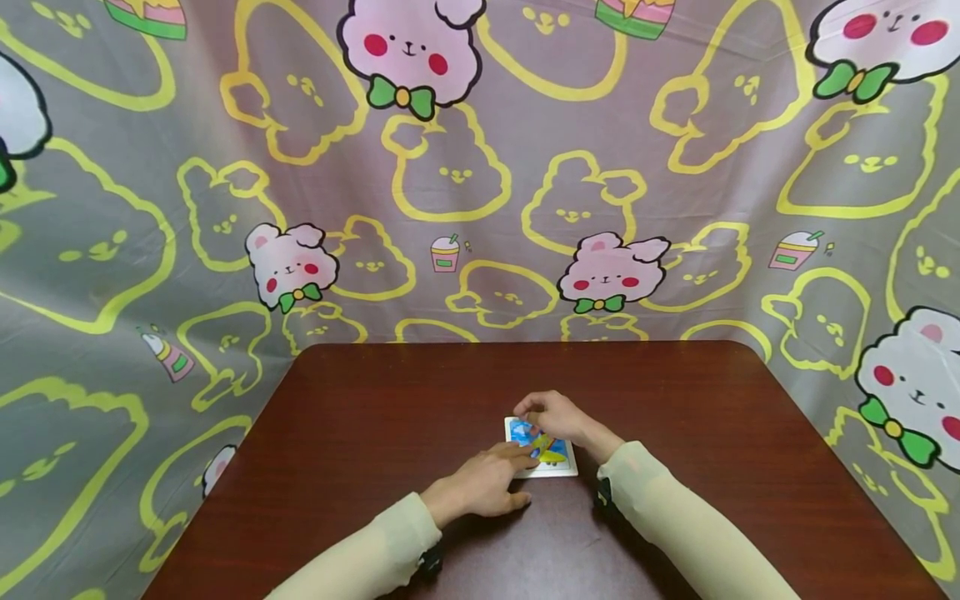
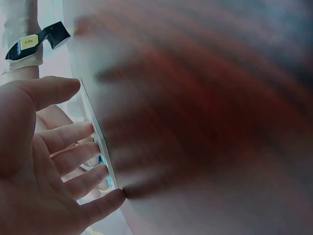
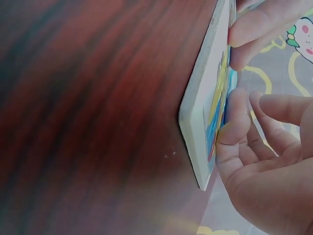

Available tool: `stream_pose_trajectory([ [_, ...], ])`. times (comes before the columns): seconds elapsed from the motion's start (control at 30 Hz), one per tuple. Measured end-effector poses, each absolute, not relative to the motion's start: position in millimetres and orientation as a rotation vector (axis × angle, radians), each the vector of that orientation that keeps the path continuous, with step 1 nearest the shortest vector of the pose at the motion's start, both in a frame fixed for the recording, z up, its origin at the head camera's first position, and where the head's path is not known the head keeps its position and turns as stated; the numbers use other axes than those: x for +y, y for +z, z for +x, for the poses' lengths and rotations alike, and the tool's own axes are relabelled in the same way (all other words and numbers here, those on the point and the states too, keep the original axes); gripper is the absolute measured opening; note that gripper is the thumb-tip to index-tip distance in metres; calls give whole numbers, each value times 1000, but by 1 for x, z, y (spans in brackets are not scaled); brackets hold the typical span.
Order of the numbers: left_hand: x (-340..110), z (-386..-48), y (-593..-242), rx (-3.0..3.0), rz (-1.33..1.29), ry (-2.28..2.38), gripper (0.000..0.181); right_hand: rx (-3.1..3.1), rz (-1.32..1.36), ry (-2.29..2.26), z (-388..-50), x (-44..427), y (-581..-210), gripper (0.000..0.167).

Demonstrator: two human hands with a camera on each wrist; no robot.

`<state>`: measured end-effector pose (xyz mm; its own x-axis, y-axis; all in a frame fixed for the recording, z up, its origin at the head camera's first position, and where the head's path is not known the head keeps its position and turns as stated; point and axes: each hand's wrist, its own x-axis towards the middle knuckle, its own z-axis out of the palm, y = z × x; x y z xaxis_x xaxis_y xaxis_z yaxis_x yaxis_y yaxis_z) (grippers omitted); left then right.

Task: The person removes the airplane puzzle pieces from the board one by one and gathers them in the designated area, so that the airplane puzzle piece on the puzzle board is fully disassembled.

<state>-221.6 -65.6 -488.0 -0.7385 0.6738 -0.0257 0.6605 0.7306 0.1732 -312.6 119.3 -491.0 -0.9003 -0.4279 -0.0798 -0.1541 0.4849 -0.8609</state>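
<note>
A small flat board [image 1: 567, 468] with a white border lies on the table. Its blue picture holds a yellow shape [image 1: 553, 457], and it looks like a child's puzzle. My left hand [image 1: 486, 482] rests its extended fingers across the board's near left part, the thumb spread apart. In the left wrist view those fingers reach along the board's edge. Over the far side is my right hand [image 1: 558, 415], its fingers bent down at the picture. The right wrist view shows its curled little finger [image 3: 237, 117] against the surface; whether its fingertips pinch a piece is hidden.
The dark brown wooden table [image 1: 390, 400] has rounded far corners. A grey curtain [image 1: 420, 167] with cartoon bears surrounds it at the back and sides. Black bands are worn on both wrists, one of them the right wristband [image 1: 603, 492].
</note>
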Motion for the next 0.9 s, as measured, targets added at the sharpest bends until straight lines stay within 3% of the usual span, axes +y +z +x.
stream_pose_trajectory([
  [0.9, -67, -223, -488, 2823, 1088, 239, 54, 2486, -474, -1356, -315, 119, -493, 17],
])
